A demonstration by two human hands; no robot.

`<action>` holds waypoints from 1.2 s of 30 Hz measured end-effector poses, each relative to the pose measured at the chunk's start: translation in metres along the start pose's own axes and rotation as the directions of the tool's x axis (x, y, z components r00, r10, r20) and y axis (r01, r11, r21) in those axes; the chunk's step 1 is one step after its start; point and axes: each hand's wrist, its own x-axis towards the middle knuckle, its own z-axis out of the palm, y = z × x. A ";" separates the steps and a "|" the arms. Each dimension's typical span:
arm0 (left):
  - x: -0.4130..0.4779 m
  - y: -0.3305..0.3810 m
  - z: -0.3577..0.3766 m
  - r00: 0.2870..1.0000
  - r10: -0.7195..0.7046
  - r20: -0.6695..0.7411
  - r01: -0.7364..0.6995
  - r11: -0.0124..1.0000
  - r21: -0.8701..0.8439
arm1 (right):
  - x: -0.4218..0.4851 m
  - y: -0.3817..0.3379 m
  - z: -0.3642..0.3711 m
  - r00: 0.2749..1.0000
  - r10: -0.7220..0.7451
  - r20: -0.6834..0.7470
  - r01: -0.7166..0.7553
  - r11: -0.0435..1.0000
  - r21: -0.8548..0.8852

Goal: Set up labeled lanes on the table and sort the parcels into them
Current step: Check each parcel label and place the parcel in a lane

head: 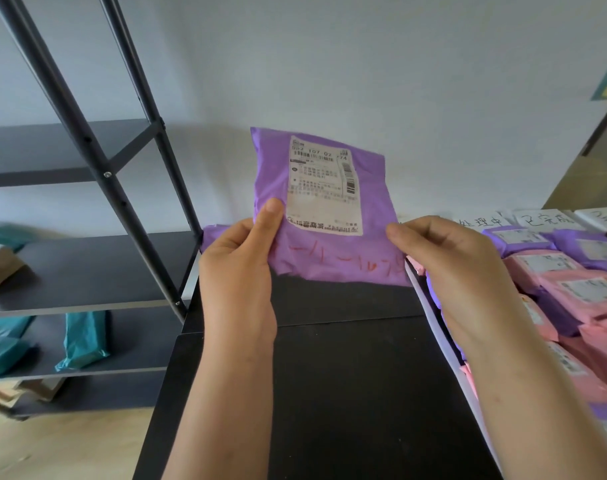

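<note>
With fingers (407, 233) curled, pinching parcel (329, 263) by its lower corners in left hand (238, 268) and right hand (447, 261), upright over table's (347, 375) far edge. Bare black top below. Crowded with pink and purple parcels (572, 282) past right edge; shelf (87, 271) just off left edge.

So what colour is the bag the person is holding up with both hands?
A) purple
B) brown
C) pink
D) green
A: the parcel gripped by the left hand and the right hand is purple, with a white shipping label on its front.
</note>
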 end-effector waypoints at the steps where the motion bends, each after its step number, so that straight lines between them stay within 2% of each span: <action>1: 0.001 -0.001 -0.001 1.000 -0.021 -0.005 0.021 1.000 -0.014 | 0.001 0.000 -0.001 1.000 0.006 -0.010 -0.006 1.000 0.011; 6: 0.007 -0.003 -0.003 0.986 -0.162 0.044 0.167 0.974 -0.156 | 0.006 -0.006 -0.002 0.989 0.140 0.047 -0.148 0.943 0.297; 10: 0.012 -0.005 -0.007 0.971 -0.227 0.082 0.239 0.945 -0.224 | 0.007 -0.007 -0.001 0.975 0.203 0.087 -0.220 0.879 0.422; 16: 0.014 -0.004 -0.008 0.965 -0.249 0.084 0.262 0.943 -0.206 | 0.009 -0.008 -0.001 0.959 0.247 0.140 -0.284 0.819 0.498; 24: 0.015 -0.002 -0.009 0.965 -0.254 0.066 0.261 0.951 -0.163 | 0.008 -0.009 -0.002 0.950 0.277 0.141 -0.310 0.810 0.497; 28: 0.011 -0.004 -0.014 0.985 -0.162 0.062 0.162 0.987 0.001 | 0.005 -0.010 -0.003 0.966 0.235 0.109 -0.259 0.887 0.381; 31: 0.009 -0.004 -0.019 0.998 -0.001 0.059 -0.011 0.978 0.207 | -0.005 -0.012 -0.006 0.994 0.105 0.036 -0.106 0.994 0.029; 33: 0.008 -0.006 -0.021 0.995 0.091 0.051 -0.102 0.952 0.290 | -0.013 -0.012 -0.004 1.000 0.015 -0.002 -0.015 0.987 -0.159; 36: 0.006 -0.006 -0.021 0.980 0.180 0.088 -0.200 0.920 0.336 | -0.021 -0.009 -0.001 1.000 -0.015 0.021 0.021 0.960 -0.279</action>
